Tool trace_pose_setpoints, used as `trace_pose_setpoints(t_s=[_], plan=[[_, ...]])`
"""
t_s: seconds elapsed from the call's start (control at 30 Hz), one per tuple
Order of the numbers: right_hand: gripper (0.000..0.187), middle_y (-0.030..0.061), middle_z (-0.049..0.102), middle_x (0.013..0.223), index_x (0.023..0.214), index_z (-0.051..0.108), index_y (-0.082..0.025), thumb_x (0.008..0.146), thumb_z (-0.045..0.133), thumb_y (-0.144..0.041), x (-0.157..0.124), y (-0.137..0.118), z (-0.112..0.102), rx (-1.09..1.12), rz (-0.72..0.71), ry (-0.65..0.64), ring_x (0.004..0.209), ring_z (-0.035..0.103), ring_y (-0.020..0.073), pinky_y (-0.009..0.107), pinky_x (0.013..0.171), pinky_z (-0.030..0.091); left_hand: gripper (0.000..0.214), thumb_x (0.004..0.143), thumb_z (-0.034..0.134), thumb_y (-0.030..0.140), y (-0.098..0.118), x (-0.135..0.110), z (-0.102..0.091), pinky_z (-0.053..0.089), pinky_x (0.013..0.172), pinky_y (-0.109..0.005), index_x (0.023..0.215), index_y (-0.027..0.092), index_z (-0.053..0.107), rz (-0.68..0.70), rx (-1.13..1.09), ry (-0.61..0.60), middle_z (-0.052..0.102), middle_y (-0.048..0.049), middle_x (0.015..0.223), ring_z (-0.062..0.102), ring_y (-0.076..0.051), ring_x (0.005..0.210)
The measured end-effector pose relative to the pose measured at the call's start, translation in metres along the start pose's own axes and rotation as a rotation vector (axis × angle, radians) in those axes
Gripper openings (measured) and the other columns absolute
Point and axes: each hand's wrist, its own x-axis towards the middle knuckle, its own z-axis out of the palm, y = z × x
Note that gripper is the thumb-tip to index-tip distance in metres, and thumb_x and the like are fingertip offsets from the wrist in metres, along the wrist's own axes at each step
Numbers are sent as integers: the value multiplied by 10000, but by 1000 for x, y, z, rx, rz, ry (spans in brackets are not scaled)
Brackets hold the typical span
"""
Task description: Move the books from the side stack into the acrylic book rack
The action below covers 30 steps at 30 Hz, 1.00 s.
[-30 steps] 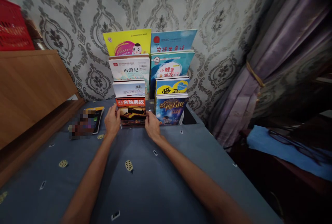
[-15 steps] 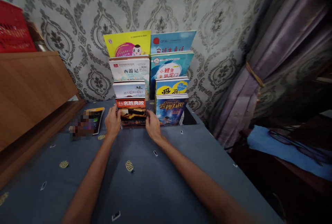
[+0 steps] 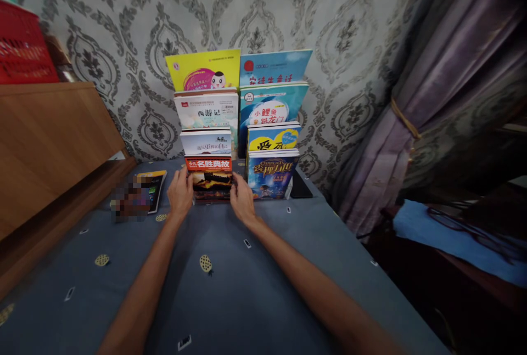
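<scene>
At left, red basket (image 3: 24, 45) atop wooden furniture (image 3: 53, 146); at right, tied purple curtain (image 3: 376, 174) and glasses (image 3: 453, 225) on blue cloth (image 3: 414, 223).

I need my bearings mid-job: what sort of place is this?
Probably a room in a home: patterned wallpaper, a tied-back curtain and a blue printed cloth under the upright books suggest it.

The left forearm (image 3: 142, 281) and right forearm (image 3: 304, 270) are bare, each tapering in shape. The left hand (image 3: 180, 193) and right hand (image 3: 242, 199) are bare too.
</scene>
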Motion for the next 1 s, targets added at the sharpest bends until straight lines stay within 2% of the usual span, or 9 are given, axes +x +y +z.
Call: trace_pose_setpoints(t_s=[0.43, 0.63, 0.77, 1.0], plan=[[471, 152, 640, 1315, 1378, 520, -149, 924, 391, -150, 0, -1, 0, -10, 7, 1, 1228, 597, 254, 474, 1083, 470, 397, 995, 380, 279, -1, 0, 0, 473, 836, -342, 1342, 179, 546, 21, -14, 13, 647, -118, 1083, 624, -266, 1001], [486, 179, 624, 1330, 1394, 500, -113, 923, 385, -151, 0, -5, -1, -14, 3, 10, 1245, 585, 270, 486, 1096, 459, 356, 1018, 331, 317, -1, 0, 0, 460, 829, -344, 1169, 164, 614, 28, -34, 57, 653, -123, 1044, 614, -265, 989], [498, 160, 623, 1339, 1404, 492, -130, 915, 399, -150, 2, -10, -3, 5, 0, 30, 1253, 580, 254, 467, 1104, 454, 352, 1023, 322, 366, -1, 0, 0, 456, 833, -337, 1060, 174, 615, 37, -82, 105, 659, -112, 998, 614, -253, 973], [491, 152, 610, 1358, 1406, 491, -151, 923, 403, -150, 8, -26, -13, 52, -6, 31, 1266, 567, 256, 473, 1099, 457, 403, 1028, 269, 377, 0, -3, -4, 464, 875, -352, 1159, 163, 585, 4, -196, 135, 687, -131, 1054, 638, -253, 1024]])
